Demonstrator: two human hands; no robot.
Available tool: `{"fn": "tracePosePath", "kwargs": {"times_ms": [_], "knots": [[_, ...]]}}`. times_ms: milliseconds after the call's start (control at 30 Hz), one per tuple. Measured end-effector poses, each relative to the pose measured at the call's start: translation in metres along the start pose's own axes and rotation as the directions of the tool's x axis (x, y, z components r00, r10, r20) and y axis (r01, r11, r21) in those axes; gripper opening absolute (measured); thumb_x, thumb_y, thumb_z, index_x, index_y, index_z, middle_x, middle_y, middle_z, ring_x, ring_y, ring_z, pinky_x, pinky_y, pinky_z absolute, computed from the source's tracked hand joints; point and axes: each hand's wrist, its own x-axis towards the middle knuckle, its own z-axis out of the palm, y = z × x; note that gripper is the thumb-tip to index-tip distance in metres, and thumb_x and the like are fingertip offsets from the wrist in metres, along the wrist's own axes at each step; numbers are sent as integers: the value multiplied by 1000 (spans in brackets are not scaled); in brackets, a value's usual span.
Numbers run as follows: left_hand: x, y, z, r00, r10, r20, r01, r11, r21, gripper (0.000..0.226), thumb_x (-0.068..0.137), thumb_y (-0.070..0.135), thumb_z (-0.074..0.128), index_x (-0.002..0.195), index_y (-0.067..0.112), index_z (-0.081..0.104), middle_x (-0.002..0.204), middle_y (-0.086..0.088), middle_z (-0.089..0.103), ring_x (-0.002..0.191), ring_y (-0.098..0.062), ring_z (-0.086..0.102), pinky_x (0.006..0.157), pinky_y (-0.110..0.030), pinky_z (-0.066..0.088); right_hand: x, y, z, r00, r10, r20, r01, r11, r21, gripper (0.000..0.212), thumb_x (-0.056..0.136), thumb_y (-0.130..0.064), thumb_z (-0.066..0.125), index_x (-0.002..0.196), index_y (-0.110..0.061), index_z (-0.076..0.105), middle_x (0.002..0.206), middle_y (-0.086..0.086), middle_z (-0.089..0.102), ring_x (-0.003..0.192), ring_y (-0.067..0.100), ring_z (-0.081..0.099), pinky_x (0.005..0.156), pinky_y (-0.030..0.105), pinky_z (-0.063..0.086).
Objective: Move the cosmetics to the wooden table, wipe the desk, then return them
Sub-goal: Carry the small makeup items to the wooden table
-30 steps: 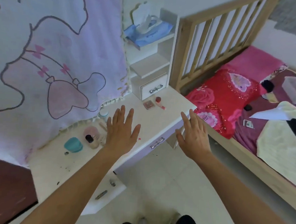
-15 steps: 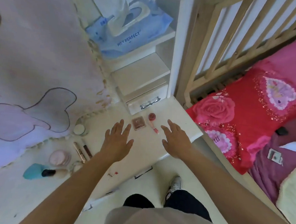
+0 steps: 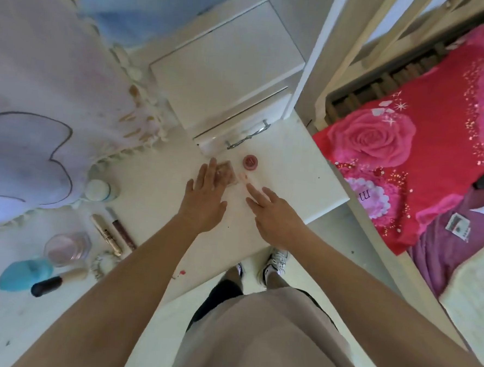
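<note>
On the white desk (image 3: pixel 301 172) lie a square pink compact (image 3: pixel 228 172), a small round red pot (image 3: pixel 250 161) and a pale pink tube (image 3: pixel 248 179). My left hand (image 3: pixel 206 198) stretches flat over the desk, its fingertips on the compact's left side. My right hand (image 3: pixel 275 213) reaches with straight fingers, its fingertips touching the near end of the pink tube. Further left lie a white-capped bottle (image 3: pixel 98 190), two slim tubes (image 3: pixel 113 232), a round pink jar (image 3: pixel 67 245), a teal sponge (image 3: pixel 24 273) and a black-tipped brush (image 3: pixel 56 281).
A white shelf unit with a drawer (image 3: pixel 232 134) stands at the back of the desk. A pink cartoon cloth (image 3: pixel 42 86) hangs on the left. A wooden bed frame (image 3: pixel 353 56) with a red rose pillow (image 3: pixel 407 153) borders the desk on the right.
The view has closed in on the desk. Both hands have moved forward: the left has reached the compact and the right has reached the pink tube.
</note>
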Motion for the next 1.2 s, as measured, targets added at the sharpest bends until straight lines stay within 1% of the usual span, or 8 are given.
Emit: {"fn": "tracePosePath", "kwargs": {"times_ms": [100, 233, 433, 633, 767, 933, 1100, 1200], "knots": [[-2, -1, 9, 999, -34, -8, 33, 997, -66, 68, 97, 36, 44, 154, 21, 10, 161, -17, -6, 147, -33, 6, 113, -49, 23, -3, -6, 12, 998, 6, -62, -9, 999, -44, 50, 62, -6, 84, 111, -7, 71, 114, 10, 69, 101, 39, 66, 63, 40, 59], [-9, -8, 13, 1000, -24, -18, 23, 998, -53, 52, 95, 27, 47, 144, 20, 32, 160, -16, 11, 141, -33, 21, 101, -45, 35, 7, -14, 7, 990, 98, -98, -102, 994, -36, 42, 60, 1, 81, 101, -8, 73, 88, 8, 68, 85, 36, 65, 53, 37, 55], [-38, -21, 22, 997, -65, -45, 63, 997, -47, 43, 77, 26, 69, 117, 14, 61, 112, -14, 63, 97, -33, 59, 69, -39, 50, 13, -21, -11, 989, 141, 42, -141, 990, 13, 49, 89, 3, 48, 134, -16, 51, 118, 5, 58, 113, 30, 50, 71, 38, 52], [-88, -26, 5, 946, -291, -143, 255, 940, -228, 57, 66, 32, 72, 120, 16, 63, 90, -2, 67, 83, -29, 62, 62, -34, 50, 12, -17, -28, 998, 61, 35, -62, 997, 41, 50, 90, 1, 44, 137, -17, 50, 114, 8, 57, 90, 30, 61, 72, 36, 47], [-137, -15, -12, 833, -468, -297, 371, 869, -329, 51, 63, 28, 76, 111, 15, 65, 86, 0, 68, 81, -30, 62, 60, -34, 53, 5, -23, -47, 999, -27, -43, 30, 997, 69, 49, 90, 1, 44, 134, -18, 54, 112, 8, 55, 79, 34, 62, 63, 32, 37], [-205, 1, -25, 620, -619, -481, 480, 785, -391, 49, 63, 24, 77, 109, 15, 63, 96, -6, 69, 88, -32, 61, 64, -38, 55, 5, -55, -72, 963, -233, -138, 254, 954, 161, 60, 94, -2, 45, 145, -33, 43, 106, 2, 48, 73, 32, 57, 66, 37, 48], [-299, 8, -24, 390, -773, -501, 652, 616, -443, 67, 61, 26, 78, 123, 7, 59, 108, -10, 66, 98, -34, 58, 66, -40, 55, -5, -135, -87, 854, -437, -284, 490, 859, 152, 65, 86, 11, 56, 144, -17, 47, 99, 8, 44, 63, 24, 48, 57, 32, 47], [-371, 2, -15, 250, -839, -483, 742, 486, -461, 72, 62, 26, 79, 128, 5, 57, 115, -11, 62, 107, -34, 54, 73, -43, 53, -22, -209, -92, 793, -550, -263, 597, 789, 149, 62, 88, 9, 52, 145, -15, 45, 103, 10, 43, 68, 22, 43, 64, 39, 51]]}}
